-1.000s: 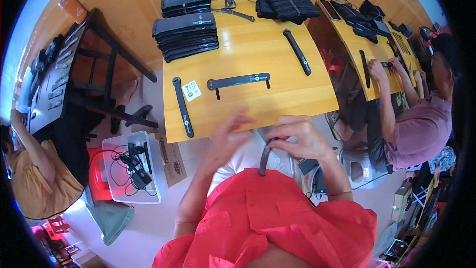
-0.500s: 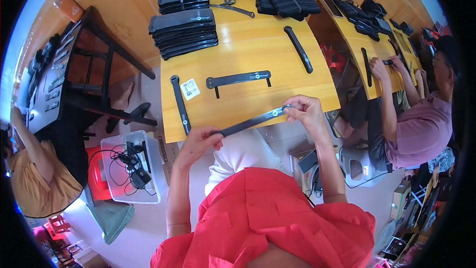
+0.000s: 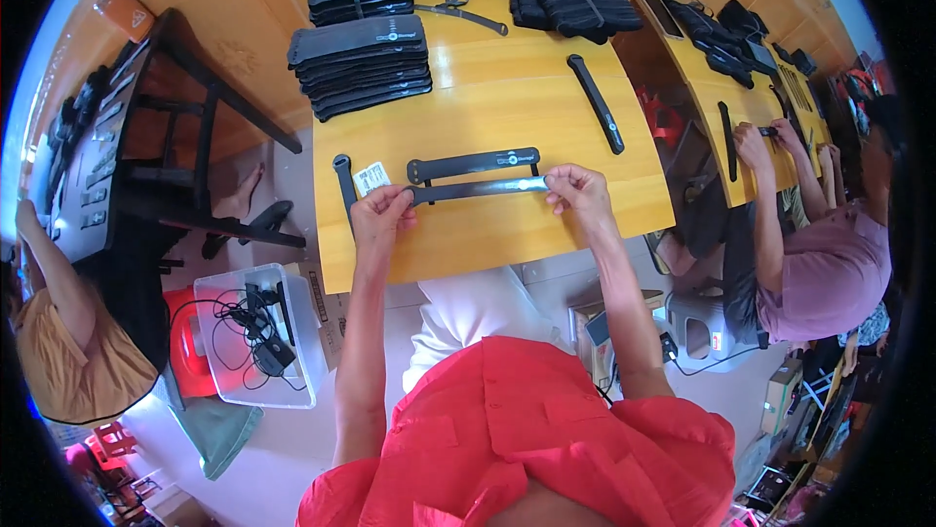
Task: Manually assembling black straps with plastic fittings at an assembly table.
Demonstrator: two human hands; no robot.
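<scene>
A black strap (image 3: pixel 478 190) is stretched nearly level between my hands, above the front part of the yellow table (image 3: pixel 468 249). My left hand (image 3: pixel 382 220) pinches its left end, and my right hand (image 3: pixel 583 197) pinches the other end between thumb and fingers. Just beyond it lies a wider black strap (image 3: pixel 473 166) with a round-holed left end; the held strap hides the small black tabs below it. Beside my left hand are another black strap (image 3: pixel 343 176), its lower part hidden by the hand, and a white printed label (image 3: pixel 370 178).
Stacked black straps (image 3: pixel 361 69) stand at the back left of the table, with a bundled black pile (image 3: pixel 570 0) at the back right. A single strap (image 3: pixel 596 103) lies near the right edge. People work at both sides. A clear bin of cables (image 3: pixel 263 342) sits on the floor.
Both my hands have moved away from my body with the strap, now close to the strap lying on the table. The held strap has turned from slanted to nearly level.
</scene>
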